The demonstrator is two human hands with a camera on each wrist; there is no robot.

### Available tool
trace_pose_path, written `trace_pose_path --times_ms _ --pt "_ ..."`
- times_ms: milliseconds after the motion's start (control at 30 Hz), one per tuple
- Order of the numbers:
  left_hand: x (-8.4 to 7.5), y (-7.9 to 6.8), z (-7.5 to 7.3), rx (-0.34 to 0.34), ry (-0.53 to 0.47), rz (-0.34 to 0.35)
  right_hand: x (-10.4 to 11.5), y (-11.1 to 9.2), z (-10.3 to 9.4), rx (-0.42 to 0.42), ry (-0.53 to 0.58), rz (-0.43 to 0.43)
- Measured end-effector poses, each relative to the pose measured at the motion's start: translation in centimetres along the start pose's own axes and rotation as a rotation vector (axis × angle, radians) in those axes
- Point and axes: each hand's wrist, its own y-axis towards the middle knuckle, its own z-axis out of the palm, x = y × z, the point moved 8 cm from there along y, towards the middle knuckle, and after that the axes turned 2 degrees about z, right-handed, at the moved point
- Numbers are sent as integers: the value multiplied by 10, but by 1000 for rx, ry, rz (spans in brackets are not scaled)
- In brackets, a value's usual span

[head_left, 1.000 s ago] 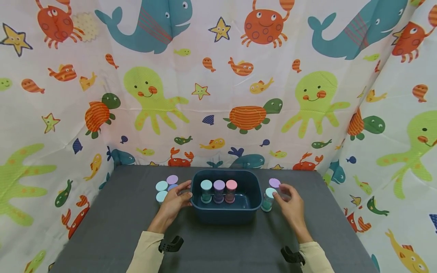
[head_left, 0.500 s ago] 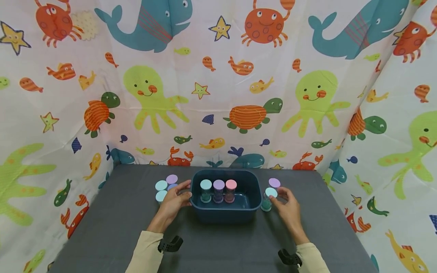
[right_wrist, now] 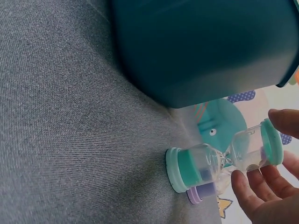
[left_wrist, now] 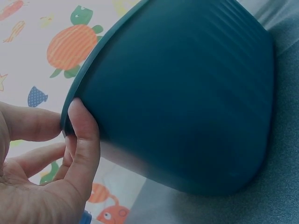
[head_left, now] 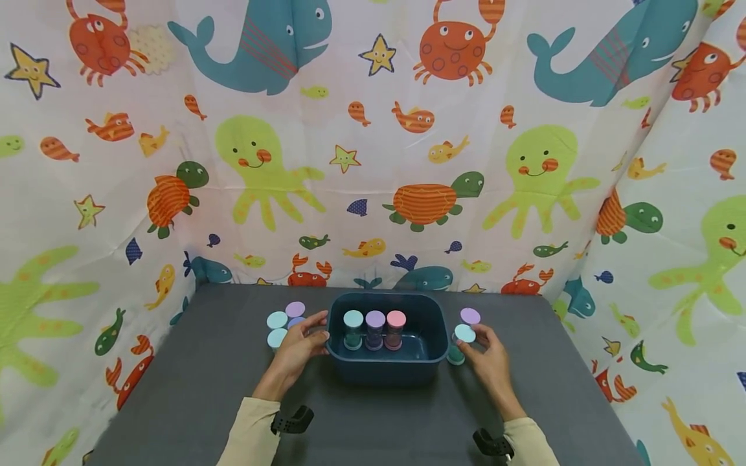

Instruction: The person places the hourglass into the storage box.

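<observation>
My left hand [head_left: 294, 356] pinches the left rim of a dark blue plastic bin [head_left: 387, 373]; the left wrist view shows thumb and finger on either side of that rim. Three hourglasses stand inside the bin, capped mint [head_left: 353, 318], purple [head_left: 375, 319] and pink [head_left: 396, 319]. Right of the bin, my right hand [head_left: 491, 366] grips a mint-capped hourglass [right_wrist: 198, 165] with green sand by its upper end. In the right wrist view its base is close to the grey cloth. A purple-capped hourglass [head_left: 469, 316] stands just behind it.
Left of the bin stand several more hourglasses with mint [head_left: 277, 320], purple [head_left: 295, 309] and blue caps, partly hidden by my left hand. Grey cloth [head_left: 373, 427] covers the table. A sea-animal curtain [head_left: 361, 213] surrounds the back and sides.
My right hand has moved slightly left, and its fingers have come around the top of the mint-capped hourglass. My left hand stays on the bin's rim.
</observation>
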Motion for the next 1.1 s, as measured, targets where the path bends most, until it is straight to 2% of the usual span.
trace_pose_path --times_ms 433,600,833,1100 --pt "1 0 -1 -10 0 -13 -7 3 5 14 2 57" --pt "2 0 -2 -23 1 -11 -8 4 6 17 2 58" --pt "-3 1 0 3 -9 1 -5 7 6 21 18 49" --pt "2 0 -1 -13 4 6 -6 1 4 0 43 45"
